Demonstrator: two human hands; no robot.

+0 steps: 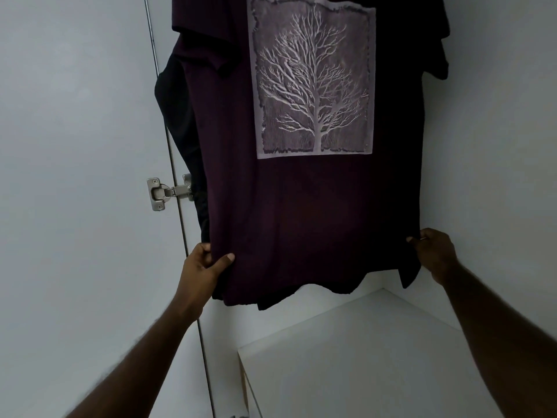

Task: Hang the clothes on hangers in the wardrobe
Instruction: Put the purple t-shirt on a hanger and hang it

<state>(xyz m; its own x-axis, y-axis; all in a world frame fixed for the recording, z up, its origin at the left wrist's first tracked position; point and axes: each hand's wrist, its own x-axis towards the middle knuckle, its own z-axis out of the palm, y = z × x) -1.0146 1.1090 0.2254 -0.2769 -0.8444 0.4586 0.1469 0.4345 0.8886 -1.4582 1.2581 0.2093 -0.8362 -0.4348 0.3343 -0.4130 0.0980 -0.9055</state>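
A dark maroon T-shirt (313, 218) with a pale tree print hangs inside the white wardrobe; its top and hanger lie above the frame. My left hand (202, 263) pinches the shirt's lower left edge, thumb in front of the cloth. My right hand (434, 251) grips the lower right edge near the hem. Both arms reach up from below. Behind the shirt on the left hangs a second dark garment (180, 122), mostly hidden.
The open wardrobe door (75, 146) stands at left, with a metal hinge (168, 193) on its inner edge. A white shelf (376, 357) sits below the shirt. The wardrobe's right wall (497, 131) lies close beside the shirt.
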